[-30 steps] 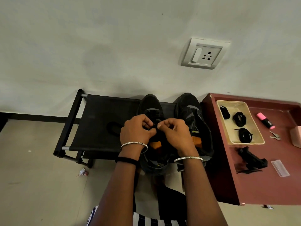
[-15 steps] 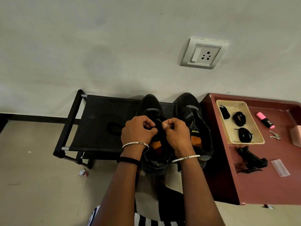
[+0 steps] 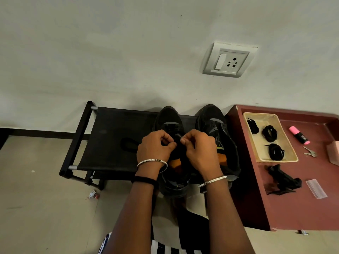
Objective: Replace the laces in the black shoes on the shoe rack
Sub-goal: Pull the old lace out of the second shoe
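Pale wall, tiled floor, low black shoe rack (image 3: 113,136) set against the skirting. Left fingertips (image 3: 169,143) curled tight, thumb to forefinger, pinching a black lace end (image 3: 177,143) over the throat of the middle shoe (image 3: 168,116). Right fingertips (image 3: 184,141) curled the same way, pinching the same dark strand from the other side. Left hand (image 3: 156,147) and right hand (image 3: 200,151) almost knuckle to knuckle, wrists over the rack's front edge. Too dark to tell lace from tongue, or which eyelet.

Reads as threading or snugging at the upper eyelets of this shoe; probably no further than halfway through the task. Calls next for a short, even pull to seat the lace, then feeding the tip through the next hole with the shoe held steady.

Second shoe (image 3: 211,114) at the rack's right end, toe to the back edge, untouched by either hand. Loose dark lace loop (image 3: 128,143) flat on the rack's fabric, left of the hands. Beyond the right end, on a red table (image 3: 293,208), a cream tray (image 3: 286,159) holding coiled laces (image 3: 269,132).
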